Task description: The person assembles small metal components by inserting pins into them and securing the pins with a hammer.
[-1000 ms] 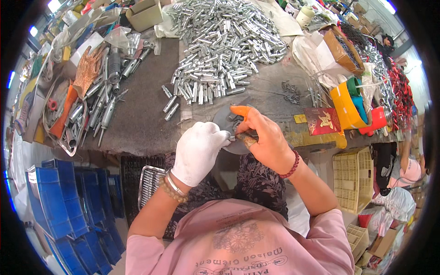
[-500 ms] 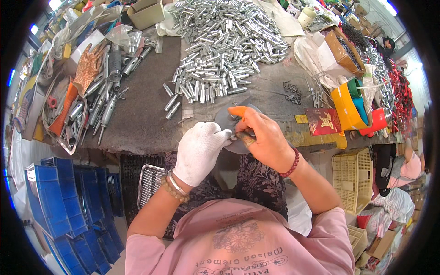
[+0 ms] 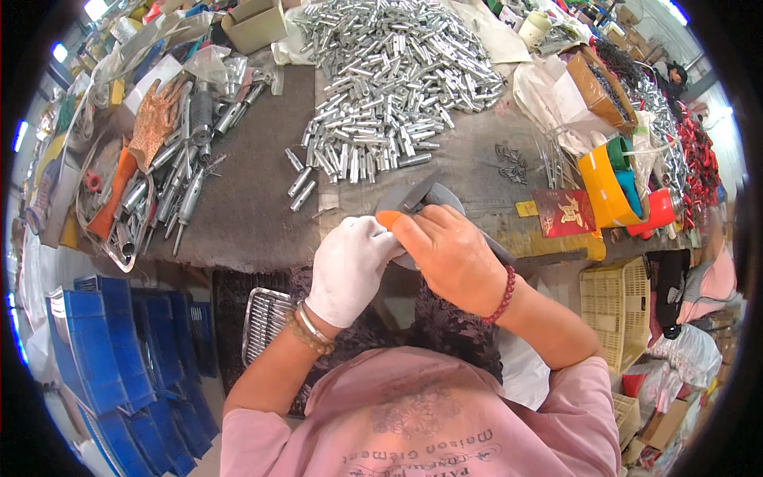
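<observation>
- on the near side of the grey disc [image 3: 389, 195]: left hand [image 3: 348, 272], gloved, and right hand [image 3: 461, 258], curled and meeting, perhaps for steadiness; what they clamp, cannot tell.
- over the disc: dark piece [image 3: 420, 191], close to both.
- beyond the disc: silver tubes [image 3: 397, 87], heaped presumably for easy reach.

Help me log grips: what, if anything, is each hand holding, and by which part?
Cannot be told: the gloved left hand and right hand sit close together by the grey disc and hide any hold.
</observation>
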`<state>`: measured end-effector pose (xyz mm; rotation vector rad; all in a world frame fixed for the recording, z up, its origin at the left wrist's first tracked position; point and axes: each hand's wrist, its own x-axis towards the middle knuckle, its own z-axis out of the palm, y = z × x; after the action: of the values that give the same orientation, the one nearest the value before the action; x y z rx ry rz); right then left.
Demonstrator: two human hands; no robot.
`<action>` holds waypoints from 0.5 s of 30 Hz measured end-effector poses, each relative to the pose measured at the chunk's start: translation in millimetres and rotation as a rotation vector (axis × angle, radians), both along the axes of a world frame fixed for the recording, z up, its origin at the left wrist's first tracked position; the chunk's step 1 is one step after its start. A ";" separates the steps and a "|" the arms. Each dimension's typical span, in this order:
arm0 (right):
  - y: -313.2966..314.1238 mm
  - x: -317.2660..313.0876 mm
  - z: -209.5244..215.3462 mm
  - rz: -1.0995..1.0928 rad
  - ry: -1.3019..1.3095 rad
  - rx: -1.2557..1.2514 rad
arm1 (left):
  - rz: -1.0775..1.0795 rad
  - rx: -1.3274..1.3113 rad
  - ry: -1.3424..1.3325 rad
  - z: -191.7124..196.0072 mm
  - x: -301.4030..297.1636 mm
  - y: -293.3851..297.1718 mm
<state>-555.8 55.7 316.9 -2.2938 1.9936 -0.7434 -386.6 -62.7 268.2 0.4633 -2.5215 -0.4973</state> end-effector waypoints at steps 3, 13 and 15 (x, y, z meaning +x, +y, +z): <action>-2.6 2.8 0.6 0.021 0.006 -0.041 | 0.028 0.047 0.045 1.3 -1.0 4.2; 6.2 6.4 -20.6 -0.050 -0.080 -0.173 | 0.007 0.037 0.083 -3.5 -4.2 4.7; 1.0 6.3 -19.9 -0.055 -0.102 -0.168 | 0.012 0.019 0.033 -0.2 -2.9 4.5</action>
<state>-549.5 56.8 297.0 -2.2418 2.0288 -1.0482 -389.4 -58.2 268.0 0.4732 -2.4831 -0.5203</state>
